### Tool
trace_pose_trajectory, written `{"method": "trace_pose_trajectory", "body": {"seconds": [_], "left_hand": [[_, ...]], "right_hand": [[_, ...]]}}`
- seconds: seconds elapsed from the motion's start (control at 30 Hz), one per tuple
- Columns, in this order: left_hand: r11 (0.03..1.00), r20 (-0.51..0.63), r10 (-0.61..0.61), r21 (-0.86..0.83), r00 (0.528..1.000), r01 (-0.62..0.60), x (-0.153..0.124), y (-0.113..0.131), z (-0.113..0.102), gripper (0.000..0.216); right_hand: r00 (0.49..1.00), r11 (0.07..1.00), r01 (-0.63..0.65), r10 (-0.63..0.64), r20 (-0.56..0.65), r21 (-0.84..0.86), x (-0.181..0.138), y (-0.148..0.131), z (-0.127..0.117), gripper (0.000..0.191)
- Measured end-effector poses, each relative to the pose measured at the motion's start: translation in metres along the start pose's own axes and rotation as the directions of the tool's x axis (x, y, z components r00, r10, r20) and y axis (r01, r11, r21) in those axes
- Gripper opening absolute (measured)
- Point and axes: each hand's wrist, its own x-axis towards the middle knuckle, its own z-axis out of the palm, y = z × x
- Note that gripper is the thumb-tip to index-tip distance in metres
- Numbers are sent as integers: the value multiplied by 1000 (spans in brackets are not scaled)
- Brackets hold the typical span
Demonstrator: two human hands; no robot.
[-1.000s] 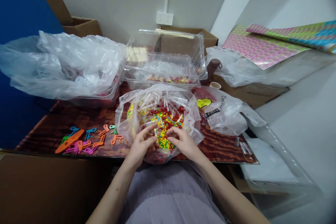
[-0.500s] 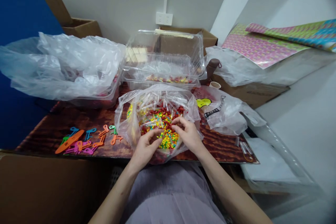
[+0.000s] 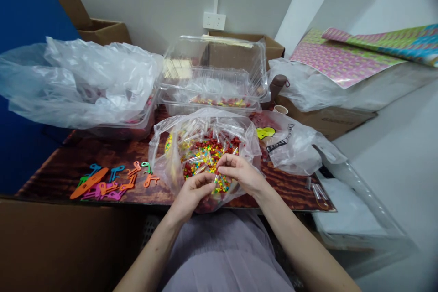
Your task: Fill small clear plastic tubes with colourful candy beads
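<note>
An open clear plastic bag (image 3: pixel 160 155) lies on the table edge in front of me, full of small multicoloured candy beads (image 3: pixel 205 157) and several little clear tubes. Both of my hands are inside the bag's mouth. My right hand (image 3: pixel 241 173) pinches the top of a small clear tube (image 3: pixel 216 177) with thumb and fingers. My left hand (image 3: pixel 191 194) meets it from below, fingertips closed on the tube's lower end. The tube hangs just above the beads.
Colourful plastic clips (image 3: pixel 109 180) lie on the dark table (image 3: pixel 290 191) at the left. Behind the bag stand clear hinged boxes (image 3: pixel 219 77) and a large crumpled plastic bag (image 3: pixel 78 82). A printed bag (image 3: pixel 287 141), a brown bottle (image 3: pixel 275 86), cardboard boxes and patterned paper sheets (image 3: pixel 342 59) are on the right.
My right hand reached further into the beads, then drew back toward me. Both hands have come together on the small tube, slightly higher than before.
</note>
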Motion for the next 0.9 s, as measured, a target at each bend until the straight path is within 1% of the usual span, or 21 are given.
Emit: {"method": "trace_pose_trajectory", "body": {"seconds": [0.13,0.23,0.33,0.43,0.53,0.6,0.7,0.8,0.9], "left_hand": [[1000,-16,-14,15,1000,14,0,-1,0,39],[999,-31,-9,42,999,10,0,-3,1,41],[999,-51,-3,35,999,5,1,-4,3,41],[1000,-65,10,17,998,-9,1,-2,5,40],[998,-69,56,42,996,-53,3,2,6,36],[993,-72,92,84,993,-86,3,3,6,31],[978,-62,131,169,989,-119,4,4,4,24],[954,-21,176,252,984,-165,5,6,4,23],[934,21,202,297,979,-199,5,8,5,23]], "right_hand": [[1000,999,-19,20,23,-29,-1,-3,-3,21],[998,999,-36,36,45,-9,-1,-2,-4,23],[996,993,-80,76,46,84,-1,1,-3,28],[993,964,-118,117,19,237,-2,6,2,32],[992,932,-113,123,-8,346,-3,11,8,32],[996,946,-62,79,-42,319,-4,13,9,30],[997,986,29,-17,-72,162,-4,12,6,26],[998,996,64,-64,-18,54,-2,7,-1,24],[996,997,70,-72,50,43,-1,1,-6,25]]}}
